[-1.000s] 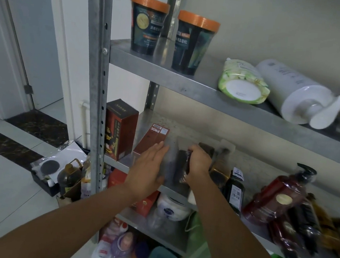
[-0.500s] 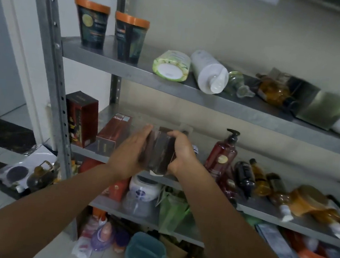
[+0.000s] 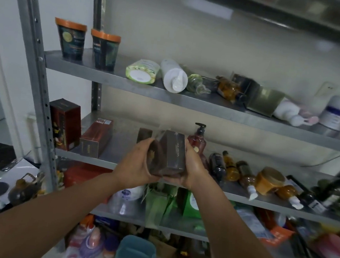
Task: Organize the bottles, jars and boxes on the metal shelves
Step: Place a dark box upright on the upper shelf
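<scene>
I hold a dark brown boxed set in clear wrapping (image 3: 169,153) in front of the middle shelf (image 3: 116,148). My left hand (image 3: 137,165) grips its left side and my right hand (image 3: 192,167) grips its right side and underside. On that shelf stand a dark red box (image 3: 64,124) and a lying red box (image 3: 96,136) to the left. A red pump bottle (image 3: 198,139) and several lying bottles (image 3: 230,166) are to the right. The upper shelf (image 3: 189,101) carries two orange-lidded tubs (image 3: 71,38), a green pack (image 3: 142,71) and a white pump bottle (image 3: 174,76) on its side.
A steel upright (image 3: 40,84) runs down the left side. The lower shelf is crammed with jars and green packs (image 3: 190,205). On the floor lie a teal container (image 3: 135,254) and small bottles. A white jar (image 3: 338,113) stands at the upper shelf's right end.
Both hands have lifted the wrapped boxed set off the middle shelf and pulled it toward me. The view has swung right and back, showing more of the shelves.
</scene>
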